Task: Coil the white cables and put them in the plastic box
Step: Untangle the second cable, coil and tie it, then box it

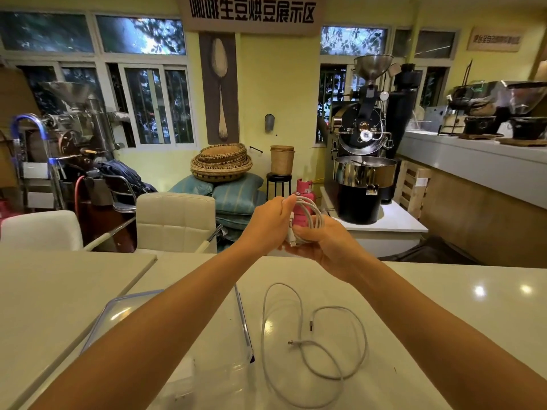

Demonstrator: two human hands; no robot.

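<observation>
Both my hands are raised above the far edge of the white table. Between them is a coiled white cable, its loops standing upright. My left hand pinches the top of the coil with thumb and fingers. My right hand curls round the bottom of the coil, where a plug end sticks out. A second white cable lies loose on the table in wide loops, both plugs showing. The clear plastic box stands at the near left, partly hidden under my left forearm, with its blue-rimmed lid beside it.
The white table meets another tabletop on the left. Two cream chairs stand behind it. Beyond are a black coffee roaster, woven baskets, a pink gas cylinder and a counter with machines on the right.
</observation>
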